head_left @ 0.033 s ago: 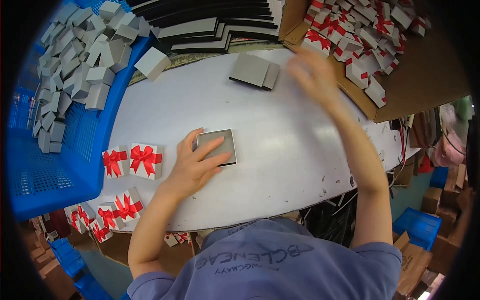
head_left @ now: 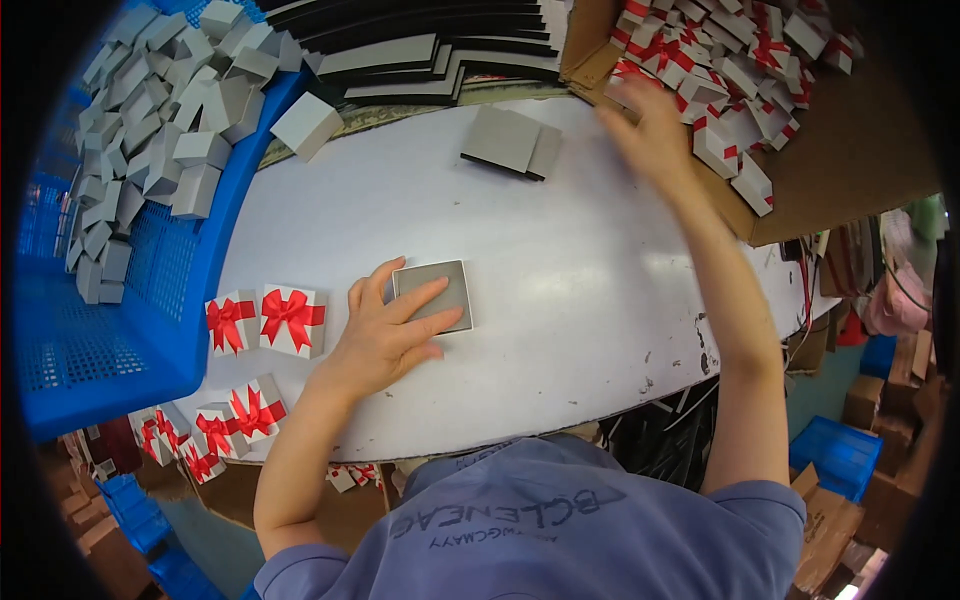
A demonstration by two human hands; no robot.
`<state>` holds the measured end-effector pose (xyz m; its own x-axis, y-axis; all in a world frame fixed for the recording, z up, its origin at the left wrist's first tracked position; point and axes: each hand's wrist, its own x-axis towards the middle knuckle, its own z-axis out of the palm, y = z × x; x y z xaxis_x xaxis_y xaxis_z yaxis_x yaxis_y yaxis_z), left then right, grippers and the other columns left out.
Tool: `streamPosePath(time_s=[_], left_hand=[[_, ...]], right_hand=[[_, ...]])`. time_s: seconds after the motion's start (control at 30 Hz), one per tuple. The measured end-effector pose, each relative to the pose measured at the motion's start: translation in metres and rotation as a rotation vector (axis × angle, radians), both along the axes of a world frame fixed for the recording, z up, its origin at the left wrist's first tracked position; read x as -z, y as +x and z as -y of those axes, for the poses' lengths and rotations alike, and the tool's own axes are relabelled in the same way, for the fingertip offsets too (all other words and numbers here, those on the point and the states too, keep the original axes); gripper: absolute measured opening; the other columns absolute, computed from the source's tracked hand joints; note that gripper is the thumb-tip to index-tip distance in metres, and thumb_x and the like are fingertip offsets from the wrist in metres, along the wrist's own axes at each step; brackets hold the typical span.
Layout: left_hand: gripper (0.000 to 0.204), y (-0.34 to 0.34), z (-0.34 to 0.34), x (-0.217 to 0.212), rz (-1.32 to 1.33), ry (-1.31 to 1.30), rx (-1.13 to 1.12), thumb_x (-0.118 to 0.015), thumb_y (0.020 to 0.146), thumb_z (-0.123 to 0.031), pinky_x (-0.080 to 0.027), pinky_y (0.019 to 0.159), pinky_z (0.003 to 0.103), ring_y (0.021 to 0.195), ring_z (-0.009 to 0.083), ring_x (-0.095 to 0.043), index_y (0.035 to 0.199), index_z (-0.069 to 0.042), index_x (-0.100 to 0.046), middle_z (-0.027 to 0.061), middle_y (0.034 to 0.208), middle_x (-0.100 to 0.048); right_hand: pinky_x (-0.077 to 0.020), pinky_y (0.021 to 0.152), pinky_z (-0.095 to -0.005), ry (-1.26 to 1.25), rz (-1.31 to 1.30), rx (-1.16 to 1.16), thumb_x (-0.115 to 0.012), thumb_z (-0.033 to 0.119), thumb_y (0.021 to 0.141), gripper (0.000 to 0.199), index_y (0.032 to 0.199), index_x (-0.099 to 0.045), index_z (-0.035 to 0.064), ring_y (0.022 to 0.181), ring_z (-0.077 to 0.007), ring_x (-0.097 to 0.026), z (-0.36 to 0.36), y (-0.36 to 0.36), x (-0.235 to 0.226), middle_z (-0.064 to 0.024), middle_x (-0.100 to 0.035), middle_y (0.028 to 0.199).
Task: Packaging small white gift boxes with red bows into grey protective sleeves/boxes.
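My left hand (head_left: pixel 385 335) lies over a small square white-edged box (head_left: pixel 469 300) on the table. Its fingers are spread, with two fingertips resting on the grey pad (head_left: pixel 425 281) inside the box. At the upper right, my right hand (head_left: pixel 655 135) reaches over the near edge of an open cardboard carton (head_left: pixel 722 208). Its thumb stands apart from the fingers, the fingertips are somewhat blurred, and nothing shows in its grasp. White box lids with red ribbon bows (head_left: pixel 765 125) are heaped in the carton, close to that hand.
Two stacked grey pads (head_left: pixel 505 140) lie at the table's far side, near long piled grey-black sheets (head_left: pixel 400 60). To the left, a blue crate (head_left: pixel 165 330) holds many grey-white boxes (head_left: pixel 160 130); one box (head_left: pixel 306 126) sits by its rim. Several bow-topped boxes (head_left: pixel 292 322) stand at the table's left.
My right hand has moved a little right, farther over the carton and onto the bow lids at its edge. The grey pad under my left fingers now lies more evenly within the box rim.
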<state>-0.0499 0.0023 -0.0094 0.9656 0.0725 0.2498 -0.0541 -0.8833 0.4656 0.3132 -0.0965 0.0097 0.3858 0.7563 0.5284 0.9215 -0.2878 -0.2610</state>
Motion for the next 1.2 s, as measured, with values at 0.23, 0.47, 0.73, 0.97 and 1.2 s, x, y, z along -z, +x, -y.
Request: streamPosePath(time_s=[0.23, 0.47, 0.73, 0.97, 1.2], left_hand=[[0.065, 0.011, 0.000, 0.005, 0.004, -0.072, -0.043, -0.075, 0.068, -0.015, -0.036, 0.095, 0.044, 0.119, 0.0375, -0.036, 0.126, -0.012, -0.046, 0.0116, 0.131, -0.041], [0.111, 0.053, 0.009, 0.038, 0.357, -0.494, 0.052, -0.084, 0.058, -0.017, -0.044, 0.089, 0.045, 0.120, 0.0395, -0.037, 0.140, -0.011, -0.009, 0.0283, 0.138, -0.018], [0.095, 0.062, 0.019, 0.007, 0.054, -0.078, -0.021, -0.082, 0.055, -0.027, -0.034, 0.096, 0.042, 0.117, 0.0338, -0.040, 0.134, -0.002, -0.034, 0.0152, 0.132, -0.038], [0.076, -0.010, -0.016, -0.033, -0.236, 0.260, -0.477, -0.078, 0.057, -0.031, -0.024, 0.099, 0.049, 0.122, 0.0357, -0.035, 0.120, -0.003, -0.046, 0.0127, 0.120, -0.049], [0.100, -0.033, -0.074, -0.061, -0.393, 0.411, -0.705, -0.083, 0.055, -0.037, -0.025, 0.100, 0.049, 0.127, 0.0359, -0.030, 0.135, -0.003, -0.034, 0.0206, 0.133, -0.038]], right_hand=[[-0.0295, 0.096, -0.0448, -0.261, -0.121, 0.308, -0.076, 0.043, 0.061, 0.074, 0.121, -0.047, 0.0087, 0.111, -0.0308, -0.046, 0.007, 0.041, -0.009, -0.0144, -0.052, 0.118], [-0.0427, 0.086, -0.0385, -0.093, -0.444, -0.582, -0.083, 0.024, 0.053, 0.064, 0.109, -0.057, 0.0100, 0.103, -0.0338, -0.048, 0.045, -0.135, 0.004, -0.0174, -0.047, 0.113], [-0.0398, 0.094, -0.0431, -0.118, -0.102, -0.546, -0.079, 0.024, 0.060, 0.059, 0.114, -0.057, 0.0144, 0.112, -0.0324, -0.043, 0.064, -0.155, 0.025, -0.0157, -0.043, 0.119], [-0.0413, 0.089, -0.0443, 0.009, -0.022, -0.481, -0.074, 0.024, 0.066, 0.051, 0.112, -0.057, 0.0105, 0.105, -0.0306, -0.048, -0.002, -0.114, 0.004, -0.0118, -0.049, 0.114], [-0.0500, 0.079, -0.0343, 0.124, 0.217, -0.231, -0.067, 0.010, 0.072, 0.033, 0.105, -0.060, 0.0072, 0.103, -0.0245, -0.054, -0.059, -0.058, 0.040, -0.0071, -0.058, 0.109]])
